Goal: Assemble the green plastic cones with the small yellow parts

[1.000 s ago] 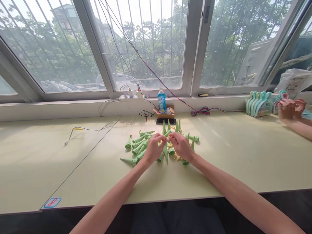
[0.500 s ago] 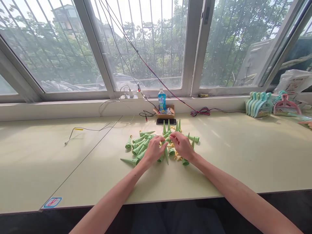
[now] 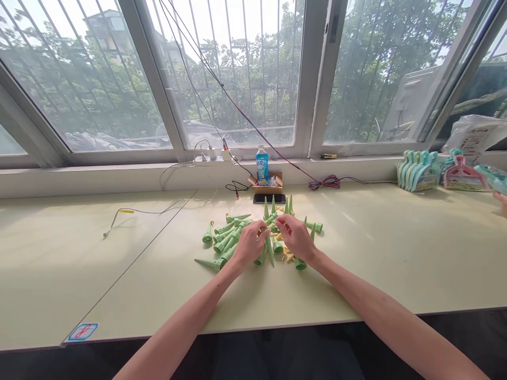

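Observation:
My left hand [image 3: 251,244] is closed on a green plastic watering spike [image 3: 270,250], its pointed end angled down towards the table. Just to the right, my right hand [image 3: 295,237] is pinched at the spike's upper end; whatever sits between its fingertips is too small and hidden to name. More green spikes [image 3: 225,244] lie in a loose pile left of my hands, and several stand point-up [image 3: 266,208] behind them. Small yellow plastic pieces [image 3: 288,255] are scattered below and beside my right hand.
Behind the pile are a black phone [image 3: 269,199] and a small carton [image 3: 273,187] with a blue bottle [image 3: 262,166]. Cables [image 3: 327,182] lie along the sill. Dustpan-and-brush sets [image 3: 420,171] stand at the far right, where another person's hand [image 3: 501,202] shows at the edge.
My hands keep nearly the same position around the spike. At the right edge, another person's hand and a raised teal package now appear. The view has shifted slightly.

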{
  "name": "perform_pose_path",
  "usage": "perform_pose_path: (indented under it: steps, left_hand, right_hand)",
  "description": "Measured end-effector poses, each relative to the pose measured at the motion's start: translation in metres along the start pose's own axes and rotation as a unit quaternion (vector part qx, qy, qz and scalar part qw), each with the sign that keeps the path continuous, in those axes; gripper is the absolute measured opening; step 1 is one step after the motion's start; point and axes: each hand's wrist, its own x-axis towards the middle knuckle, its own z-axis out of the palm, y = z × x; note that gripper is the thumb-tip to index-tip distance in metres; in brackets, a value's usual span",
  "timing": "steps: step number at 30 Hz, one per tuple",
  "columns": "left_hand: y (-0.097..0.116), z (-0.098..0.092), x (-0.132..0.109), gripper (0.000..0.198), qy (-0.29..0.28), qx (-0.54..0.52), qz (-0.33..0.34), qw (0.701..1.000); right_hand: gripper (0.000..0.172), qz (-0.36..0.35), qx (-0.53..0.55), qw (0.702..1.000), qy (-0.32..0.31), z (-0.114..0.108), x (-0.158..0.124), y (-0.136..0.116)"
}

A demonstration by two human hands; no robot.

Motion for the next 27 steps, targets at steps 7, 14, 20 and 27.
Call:
perform_pose_path:
  steps: [7,14,20,27]
  left_hand:
    - [0.0038,-0.0030,0.0017,0.017,0.017,-0.036,-0.016,0.999]
    - [0.0078,-0.0047,0.0036,0.019,0.048,-0.137,-0.066,0.987]
    - [0.0083,-0.0051,0.0056,0.027,0.052,-0.203,-0.103,0.972]
    - [0.0066,-0.0044,0.0057,0.031,0.060,-0.224,-0.114,0.966]
  right_hand:
    - [0.026,0.014,0.014,1.000,0.016,0.0003,-0.0005,-0.0028]
    - [0.026,0.028,0.011,0.999,0.035,-0.0003,-0.0002,-0.0065]
    - [0.024,0.022,0.022,0.999,0.039,-0.0001,-0.0003,-0.0076]
    - [0.024,0.017,0.027,0.998,0.050,0.0016,-0.0006,-0.0044]
